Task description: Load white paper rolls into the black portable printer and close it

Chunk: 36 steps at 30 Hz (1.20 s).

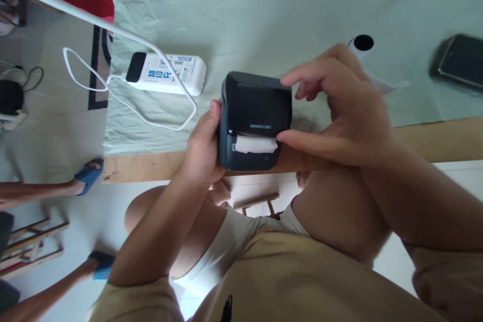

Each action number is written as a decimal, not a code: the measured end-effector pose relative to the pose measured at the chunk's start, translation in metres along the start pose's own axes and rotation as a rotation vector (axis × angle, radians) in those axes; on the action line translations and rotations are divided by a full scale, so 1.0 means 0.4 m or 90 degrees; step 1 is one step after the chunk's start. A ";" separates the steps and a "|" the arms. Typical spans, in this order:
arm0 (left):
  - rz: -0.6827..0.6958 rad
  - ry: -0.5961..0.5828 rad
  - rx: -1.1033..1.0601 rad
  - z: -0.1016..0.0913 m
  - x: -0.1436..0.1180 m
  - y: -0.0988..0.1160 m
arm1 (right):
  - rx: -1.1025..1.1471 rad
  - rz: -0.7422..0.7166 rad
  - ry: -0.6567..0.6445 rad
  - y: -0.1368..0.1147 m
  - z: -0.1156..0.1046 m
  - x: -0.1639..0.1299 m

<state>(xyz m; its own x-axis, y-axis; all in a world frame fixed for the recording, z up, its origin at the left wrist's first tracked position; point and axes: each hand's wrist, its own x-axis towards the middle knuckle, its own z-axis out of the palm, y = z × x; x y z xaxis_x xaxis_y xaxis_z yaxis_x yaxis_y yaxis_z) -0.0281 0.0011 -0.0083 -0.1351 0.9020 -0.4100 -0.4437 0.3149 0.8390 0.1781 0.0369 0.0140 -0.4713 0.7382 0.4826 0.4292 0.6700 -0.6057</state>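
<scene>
R hand (339, 110): thumb lay along the paper tab (256, 144) at the slot, index reached over the lid's top-right corner, other fingers curled loose, so a light pinch across the lid and not a full grip. L hand (206, 148) was wrapped on the left side of the printer (256, 115), thumb up the edge, fingers hidden behind/under; it gripped the body firmly. The printer sat mid-frame, at the table's near wooden edge (433, 138), partly overhanging the lap.

Judgement: good form here was keeping the L hand as the brace, pressing the lid evenly w/ the R, and keeping the tab straight out of the slot so it didn't crumple or jam. Weight should stay over the table, not the knees.

Further out: white power strip (169, 73) w/ cable (94, 78) upper left, paper roll (362, 44) just behind the R hand, dark phone (458, 60) far right, all on the pale cloth (264, 5). Another person's feet in blue sandals (88, 173) at the left edge.
</scene>
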 end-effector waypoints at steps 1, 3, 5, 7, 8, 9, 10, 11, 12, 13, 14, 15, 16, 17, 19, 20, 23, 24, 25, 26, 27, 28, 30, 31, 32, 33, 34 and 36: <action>-0.002 -0.006 0.013 0.003 -0.001 0.001 | 0.032 0.009 0.028 -0.005 0.000 -0.001; -0.001 -0.032 0.033 0.009 -0.003 0.003 | 0.098 0.061 0.084 -0.021 0.000 -0.003; -0.011 -0.069 0.048 0.012 -0.005 0.005 | 0.134 0.113 0.127 -0.038 0.001 0.000; -0.005 -0.087 0.057 0.009 -0.009 0.003 | 0.133 0.132 0.170 -0.050 0.002 0.007; 0.004 -0.091 0.062 0.006 -0.011 0.001 | 0.130 0.134 0.180 -0.051 0.004 0.011; 0.021 -0.093 0.068 0.002 -0.013 -0.001 | 0.125 0.130 0.187 -0.050 0.006 0.015; 0.046 -0.096 0.075 -0.002 -0.016 -0.003 | 0.107 0.117 0.190 -0.046 0.009 0.018; 0.071 -0.101 0.086 -0.005 -0.019 -0.004 | 0.073 0.098 0.184 -0.041 0.013 0.019; 0.091 -0.110 0.102 -0.007 -0.022 -0.004 | 0.023 0.076 0.170 -0.035 0.017 0.019; 0.105 -0.124 0.121 -0.008 -0.025 -0.003 | -0.039 0.059 0.143 -0.029 0.022 0.018; 0.115 -0.138 0.138 -0.009 -0.027 -0.002 | -0.101 0.049 0.110 -0.024 0.027 0.015; 0.120 -0.154 0.151 -0.009 -0.028 0.000 | -0.154 0.047 0.070 -0.020 0.030 0.012; 0.118 -0.171 0.160 -0.009 -0.028 0.001 | -0.188 0.056 0.022 -0.017 0.033 0.009; 0.113 -0.184 0.166 -0.010 -0.027 0.003 | -0.200 0.064 -0.021 -0.014 0.034 0.007; 0.100 -0.192 0.168 -0.012 -0.024 0.006 | -0.188 0.076 -0.086 -0.009 0.032 0.007; 0.091 -0.192 0.171 -0.014 -0.022 0.007 | -0.171 0.080 -0.108 -0.007 0.029 0.009; 0.061 -0.183 0.174 -0.016 -0.024 0.010 | -0.087 0.077 -0.162 -0.001 0.021 0.022; 0.047 -0.176 0.166 -0.016 -0.026 0.010 | -0.051 0.069 -0.166 0.000 0.018 0.026; 0.033 -0.168 0.156 -0.016 -0.029 0.010 | -0.014 0.060 -0.162 0.000 0.016 0.029; 0.022 -0.160 0.144 -0.016 -0.031 0.010 | 0.017 0.054 -0.150 0.000 0.013 0.030; 0.016 -0.157 0.132 -0.016 -0.033 0.009 | 0.043 0.051 -0.135 -0.001 0.010 0.029; 0.020 -0.158 0.121 -0.016 -0.033 0.007 | 0.069 0.049 -0.118 -0.001 0.007 0.027; 0.044 -0.157 0.094 -0.018 -0.028 0.000 | 0.139 0.061 -0.069 -0.003 -0.001 0.023; 0.054 -0.152 0.076 -0.020 -0.023 -0.003 | 0.176 0.078 -0.023 -0.003 -0.005 0.022; 0.059 -0.143 0.057 -0.021 -0.018 -0.007 | 0.208 0.100 0.033 -0.002 -0.008 0.024; 0.058 -0.132 0.038 -0.021 -0.012 -0.009 | 0.230 0.135 0.085 0.000 -0.010 0.027; 0.052 -0.120 0.022 -0.022 -0.006 -0.011 | 0.240 0.181 0.125 0.002 -0.011 0.031; 0.041 -0.108 -0.002 -0.020 0.001 -0.013 | 0.248 0.252 0.174 0.010 -0.007 0.039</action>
<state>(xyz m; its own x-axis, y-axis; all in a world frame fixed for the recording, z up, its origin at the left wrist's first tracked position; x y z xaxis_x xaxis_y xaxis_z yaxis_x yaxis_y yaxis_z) -0.0330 -0.0027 -0.0156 -0.0118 0.9573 -0.2890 -0.4412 0.2544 0.8606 0.1746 0.0514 0.0210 -0.0977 0.9530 0.2868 0.1941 0.3009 -0.9337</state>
